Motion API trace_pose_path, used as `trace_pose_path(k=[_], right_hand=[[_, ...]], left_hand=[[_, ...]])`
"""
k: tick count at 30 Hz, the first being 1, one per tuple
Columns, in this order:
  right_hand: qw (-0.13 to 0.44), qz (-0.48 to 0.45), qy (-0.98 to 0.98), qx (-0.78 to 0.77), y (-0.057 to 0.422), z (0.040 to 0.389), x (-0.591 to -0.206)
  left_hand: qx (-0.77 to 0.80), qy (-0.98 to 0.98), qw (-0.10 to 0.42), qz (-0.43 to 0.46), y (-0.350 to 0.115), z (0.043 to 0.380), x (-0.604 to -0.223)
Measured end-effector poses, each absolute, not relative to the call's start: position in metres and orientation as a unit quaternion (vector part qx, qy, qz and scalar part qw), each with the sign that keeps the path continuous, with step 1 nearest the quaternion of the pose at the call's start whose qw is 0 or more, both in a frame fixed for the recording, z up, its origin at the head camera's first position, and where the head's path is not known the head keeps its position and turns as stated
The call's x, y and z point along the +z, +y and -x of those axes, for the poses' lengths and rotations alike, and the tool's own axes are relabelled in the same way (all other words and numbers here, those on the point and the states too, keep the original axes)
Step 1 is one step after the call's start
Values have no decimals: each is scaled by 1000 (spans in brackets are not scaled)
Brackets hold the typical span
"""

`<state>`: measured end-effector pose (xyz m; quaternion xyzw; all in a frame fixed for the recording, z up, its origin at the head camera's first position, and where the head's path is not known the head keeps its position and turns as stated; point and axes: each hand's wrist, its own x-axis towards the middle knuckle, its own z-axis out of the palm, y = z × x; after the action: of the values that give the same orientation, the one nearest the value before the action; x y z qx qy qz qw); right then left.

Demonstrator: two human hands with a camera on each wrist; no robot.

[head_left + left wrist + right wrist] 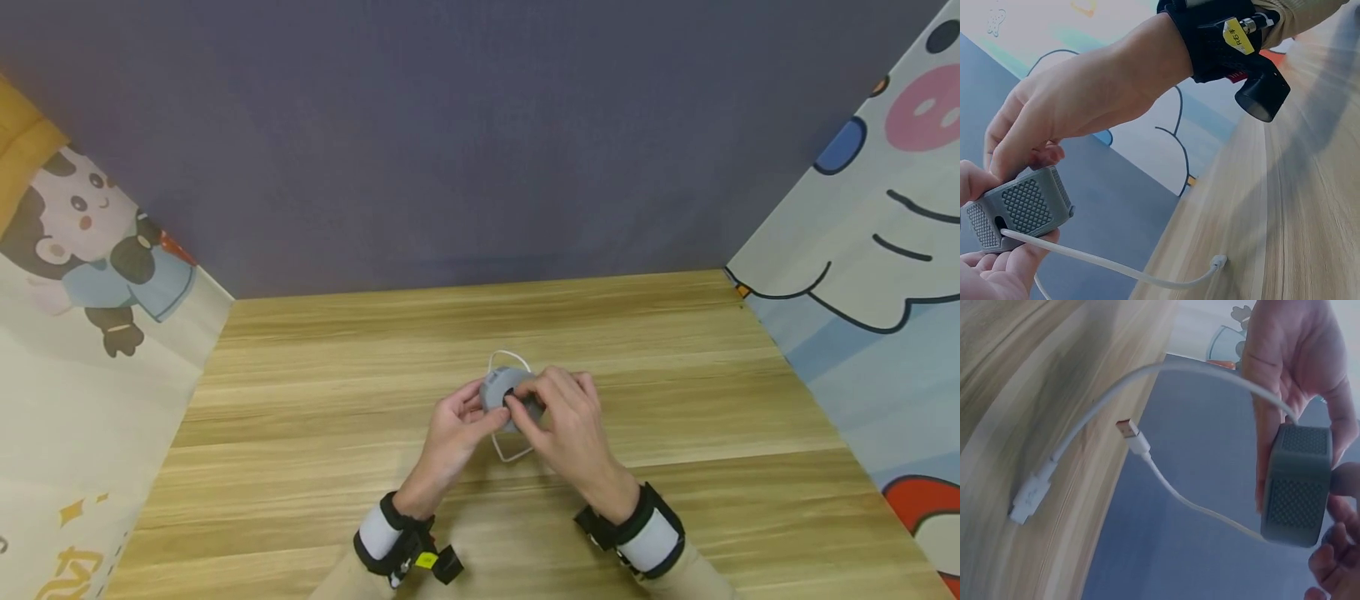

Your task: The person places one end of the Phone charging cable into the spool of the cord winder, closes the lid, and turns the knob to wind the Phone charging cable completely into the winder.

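A grey cable winder with textured sides is held up over the table by my left hand, its fingers and thumb around the edge. My right hand pinches the dark knob at the middle of its face. White cable comes out of a dark side slot in the left wrist view. In the right wrist view one cable end carries a USB plug with an orange inside, and the other a white connector. Both ends hang free of my hands.
The wood-grain table runs back to a dark blue-grey panel. Cartoon-printed panels stand on the left and right. Each wrist wears a black and white strap, the left one with a small black camera.
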<state>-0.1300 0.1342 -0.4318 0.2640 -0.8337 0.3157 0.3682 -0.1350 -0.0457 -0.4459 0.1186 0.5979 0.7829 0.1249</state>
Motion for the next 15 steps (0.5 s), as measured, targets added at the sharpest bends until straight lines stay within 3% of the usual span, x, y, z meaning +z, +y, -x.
trace_pose_path(k=[15], right_hand=[[338,-342,-832,279,147,136,-429]], left_hand=[[775,599,143,-140,-50,135,-446]])
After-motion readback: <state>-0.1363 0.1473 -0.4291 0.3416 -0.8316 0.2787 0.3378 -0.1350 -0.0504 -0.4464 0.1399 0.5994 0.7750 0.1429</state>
